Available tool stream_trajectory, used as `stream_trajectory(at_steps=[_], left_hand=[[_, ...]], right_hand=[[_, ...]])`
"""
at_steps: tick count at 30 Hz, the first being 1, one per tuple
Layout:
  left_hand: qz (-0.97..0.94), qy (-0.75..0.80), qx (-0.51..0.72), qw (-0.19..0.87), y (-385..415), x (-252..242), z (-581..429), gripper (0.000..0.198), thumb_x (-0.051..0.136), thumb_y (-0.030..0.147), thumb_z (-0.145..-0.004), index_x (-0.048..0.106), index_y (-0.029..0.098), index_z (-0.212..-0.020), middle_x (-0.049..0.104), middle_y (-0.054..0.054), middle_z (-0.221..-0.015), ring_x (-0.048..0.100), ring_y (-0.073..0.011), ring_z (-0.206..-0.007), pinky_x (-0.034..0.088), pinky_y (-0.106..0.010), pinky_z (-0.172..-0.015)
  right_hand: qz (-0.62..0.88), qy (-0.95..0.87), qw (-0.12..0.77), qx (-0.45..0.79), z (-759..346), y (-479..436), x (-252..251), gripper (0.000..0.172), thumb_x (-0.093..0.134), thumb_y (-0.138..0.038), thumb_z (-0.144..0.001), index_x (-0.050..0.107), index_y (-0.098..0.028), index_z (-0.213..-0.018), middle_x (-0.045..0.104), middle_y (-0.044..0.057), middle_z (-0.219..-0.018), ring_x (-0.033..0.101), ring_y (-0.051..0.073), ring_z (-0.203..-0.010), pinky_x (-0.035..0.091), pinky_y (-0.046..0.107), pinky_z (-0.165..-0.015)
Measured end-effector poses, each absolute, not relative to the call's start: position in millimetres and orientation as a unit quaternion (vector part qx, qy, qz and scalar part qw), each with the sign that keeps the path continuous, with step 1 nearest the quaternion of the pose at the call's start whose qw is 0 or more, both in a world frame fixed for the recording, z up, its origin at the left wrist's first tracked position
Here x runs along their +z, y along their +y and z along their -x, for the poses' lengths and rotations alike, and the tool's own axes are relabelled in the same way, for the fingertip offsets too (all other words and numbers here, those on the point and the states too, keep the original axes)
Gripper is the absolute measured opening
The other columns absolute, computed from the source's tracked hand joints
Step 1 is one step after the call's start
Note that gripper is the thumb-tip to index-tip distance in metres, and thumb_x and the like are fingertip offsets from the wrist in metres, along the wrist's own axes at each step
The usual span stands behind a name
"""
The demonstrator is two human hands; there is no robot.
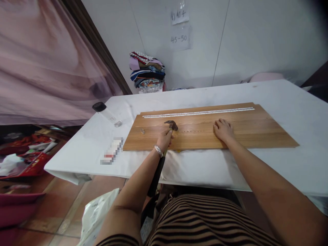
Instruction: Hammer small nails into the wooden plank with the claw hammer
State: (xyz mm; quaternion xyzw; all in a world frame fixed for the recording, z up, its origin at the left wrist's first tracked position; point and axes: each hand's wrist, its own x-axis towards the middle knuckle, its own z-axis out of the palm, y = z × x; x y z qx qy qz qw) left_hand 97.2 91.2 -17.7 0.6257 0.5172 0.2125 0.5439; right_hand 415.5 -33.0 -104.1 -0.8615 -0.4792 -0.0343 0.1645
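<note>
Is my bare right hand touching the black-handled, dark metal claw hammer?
Apart: the head view shows bare brown wooden board between the right hand and claw hammer.

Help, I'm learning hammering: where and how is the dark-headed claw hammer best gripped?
Likely around the long black handle, from the person's side: it extends straight back past the left hand, while the dark metal head is at the far end.

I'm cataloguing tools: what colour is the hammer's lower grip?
Black; the hammer's lower grip shows in the head view, the only one here.
</note>
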Motion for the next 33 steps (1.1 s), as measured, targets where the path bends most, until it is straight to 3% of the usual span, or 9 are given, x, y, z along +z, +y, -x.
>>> stream_trajectory(at_steps=[5, 24, 33], left_hand=[[-0.633, 0.521, 0.204, 0.535, 93.6, -22.1, -96.0, 0.031, 0.057, 0.036, -0.104, 0.060, 0.017, -0.080, 0.062, 0.001, -0.072, 0.046, -0.0060, -0.041, 0.036, -0.021, -0.041], [-0.622, 0.522, 0.211, 0.544, 92.5, -22.0, -95.9, 0.029, 0.056, 0.033, -0.105, 0.060, 0.017, -0.081, 0.060, 0.002, -0.068, 0.047, -0.0061, -0.041, 0.036, -0.020, -0.040], [-0.624, 0.518, 0.210, 0.546, 97.8, -29.1, -95.9, 0.039, 0.062, 0.047, -0.102, 0.059, 0.018, -0.077, 0.058, 0.003, -0.064, 0.045, -0.0069, -0.040, 0.034, -0.022, -0.041]], right_hand=[[0.862, -0.476, 0.168, -0.037, -415.3, -32.5, -105.0, 0.040, 0.039, -0.032, -0.103, 0.073, -0.021, -0.120, 0.069, 0.018, -0.138, 0.053, 0.034, -0.134, 0.038, 0.053, -0.110], [0.863, -0.478, 0.158, -0.037, -417.8, -31.6, -108.0, 0.043, 0.037, -0.033, -0.104, 0.072, -0.019, -0.123, 0.067, 0.019, -0.142, 0.052, 0.034, -0.137, 0.038, 0.052, -0.111], [0.866, -0.473, 0.157, -0.036, -416.7, -31.9, -107.5, 0.043, 0.036, -0.033, -0.104, 0.073, -0.021, -0.124, 0.068, 0.018, -0.142, 0.052, 0.033, -0.137, 0.038, 0.053, -0.111]])
